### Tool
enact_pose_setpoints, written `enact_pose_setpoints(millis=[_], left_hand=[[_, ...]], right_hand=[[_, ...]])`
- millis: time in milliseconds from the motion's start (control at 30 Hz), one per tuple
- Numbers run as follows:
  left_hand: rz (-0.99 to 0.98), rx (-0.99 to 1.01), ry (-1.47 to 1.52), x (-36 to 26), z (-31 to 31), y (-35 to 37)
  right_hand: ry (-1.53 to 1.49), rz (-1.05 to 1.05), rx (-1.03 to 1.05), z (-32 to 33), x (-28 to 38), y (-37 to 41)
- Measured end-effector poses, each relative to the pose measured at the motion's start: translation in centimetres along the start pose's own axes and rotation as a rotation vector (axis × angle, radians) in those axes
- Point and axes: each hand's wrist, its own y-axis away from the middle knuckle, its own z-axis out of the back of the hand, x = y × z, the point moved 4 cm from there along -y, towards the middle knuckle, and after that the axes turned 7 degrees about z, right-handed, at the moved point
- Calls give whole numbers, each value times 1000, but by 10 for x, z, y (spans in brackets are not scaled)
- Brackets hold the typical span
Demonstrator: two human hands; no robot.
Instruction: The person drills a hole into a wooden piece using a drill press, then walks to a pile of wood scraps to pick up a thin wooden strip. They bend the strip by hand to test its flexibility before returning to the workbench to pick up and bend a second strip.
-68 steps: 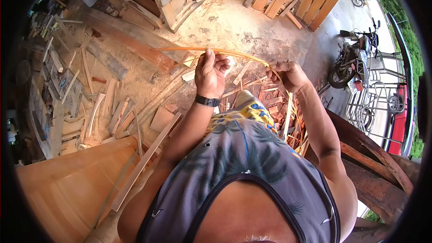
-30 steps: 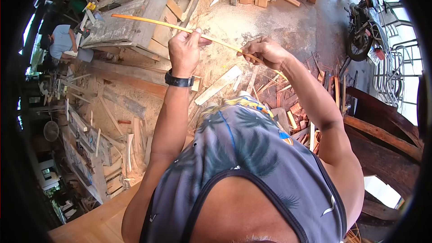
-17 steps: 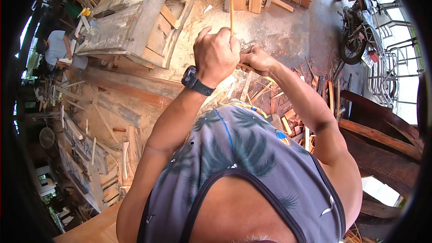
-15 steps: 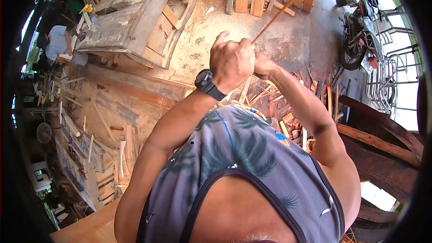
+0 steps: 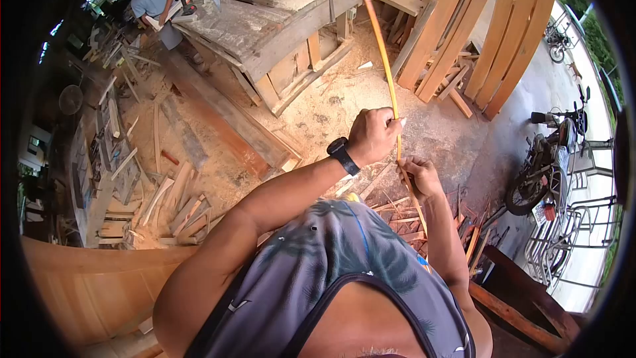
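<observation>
Standing clear of table (image 5: pixel 265 20), over sawdust floor (image 5: pixel 331 96). Clamping left hand (image 5: pixel 373 136) around thin wooden strip (image 5: pixel 383 59), steadying its long upright end. Pinching strip just below with right hand (image 5: pixel 419 176), fingers shut, bracing lower length.

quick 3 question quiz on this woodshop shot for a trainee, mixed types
1. True or false: only the left hand grips the thin strip.
2. The black watch is on which wrist? A: left. B: right. C: neither.
3. What is parked at the right side of the view?
Key: 1 false, the right hand grips it too, lower down. 2 A. 3 a motorcycle.
</observation>
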Motion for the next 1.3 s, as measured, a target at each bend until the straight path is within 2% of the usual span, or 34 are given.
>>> enact_pose_setpoints(millis=[33,100,167,200,267,333,400,433,500,567,600,633,700,733,767,833,867,900,933,967,1033,1067,1100,1133,1167,1200,1233,1300], left_hand=[[168,34,107,26,4,-12],[253,-5,440,66,5,-26],[570,152,882,89,2,-26],[769,265,930,96,-2,-24],[895,576,1119,124,-33,-15],[1054,786,1275,121,-72,14],[1015,1058,1464,107,-116,45],[981,1091,1489,90,-114,51],[1021,817,1462,94,-102,43],[881,510,1363,102,-66,18],[797,291,1276,109,-52,5],[657,107,1190,100,-29,-4],[293,-142,895,87,-5,-25],[132,-194,436,74,8,-26],[-51,-249,224,25,27,-12],[-492,-257,-52,-25,10,13],[-665,-206,-160,-34,-14,25],[-731,-70,-336,-37,-38,37],[-765,-123,-402,-42,-51,48],[-746,-169,-289,-33,-60,44],[-593,-135,-276,-26,-36,25],[-460,-280,-141,-26,-13,16],[-220,-268,-101,-12,9,5],[202,-131,137,6,32,-4],[231,-184,543,70,17,-25],[500,-73,924,92,15,-19],[751,18,1106,114,2,-8],[889,179,1265,159,-46,13]], right_hand=[[-18,36,-41,-3,10,7],[-75,187,-10,-6,22,11],[-67,283,-52,-17,44,20],[-72,345,-26,-20,54,22],[-141,464,26,-27,71,24],[-220,580,109,-37,84,25],[-203,642,181,-45,86,24],[-188,705,239,-48,88,24],[-189,633,203,-46,92,30],[-79,509,104,-31,83,27],[-39,431,71,-25,76,23],[-41,433,86,-26,72,22],[158,308,-60,-21,57,14],[184,293,-88,-19,47,4],[186,293,-82,-10,32,-10],[210,182,24,5,3,-39],[218,205,-139,0,1,-37],[224,207,-130,-13,1,-34],[119,231,-223,-25,4,-29],[12,256,-317,-35,7,-24],[-210,309,-505,-42,16,-22],[75,191,-118,4,-6,-45],[105,228,-76,-4,10,-34],[74,295,-64,-6,23,-26],[41,359,-53,-7,32,-17],[39,355,-52,-15,44,-7],[111,432,-53,-29,60,2],[180,508,-49,-42,70,3]])
